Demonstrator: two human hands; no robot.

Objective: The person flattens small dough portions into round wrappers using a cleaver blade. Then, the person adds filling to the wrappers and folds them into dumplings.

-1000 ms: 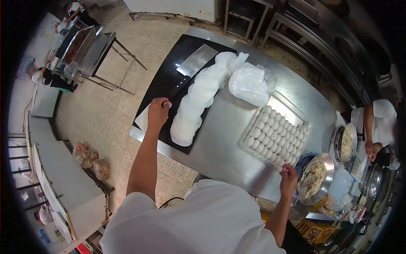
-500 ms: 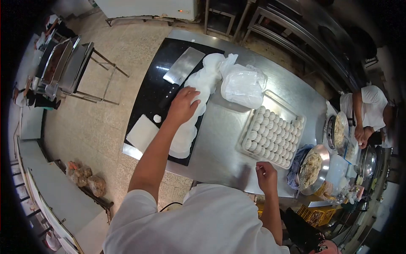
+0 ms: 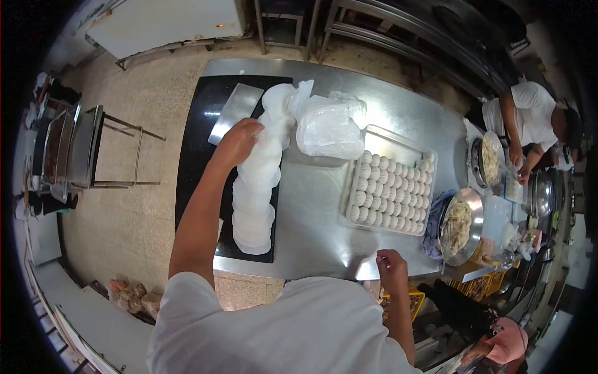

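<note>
My left hand (image 3: 240,142) reaches over the black board (image 3: 193,149), its fingers apart and the tips at the left edge of a long row of overlapping thin white round sheets (image 3: 252,212), which look like dough wrappers. Just beyond it lies a cleaver (image 3: 238,111) with a broad blade; my hand and wrist hide its handle. My right hand (image 3: 392,267) is over the table's near edge with curled fingers. A small pale shape shows beside its fingertips, and what it holds is unclear. Ahead of it a tray (image 3: 356,225) carries rows of pleated white dumplings or buns (image 3: 389,193).
A white plastic-wrapped bundle (image 3: 330,128) sits on the steel table (image 3: 305,218) beside the row. To the right stand a metal bowl of pale shredded filling (image 3: 458,227) and another bowl (image 3: 492,162). A co-worker (image 3: 529,118) works at the far right; another person (image 3: 504,340) is at lower right.
The view has turned, shifting the table leftward. My left hand has moved farther up along the row. A pale shape now shows beside my right fingertips.
</note>
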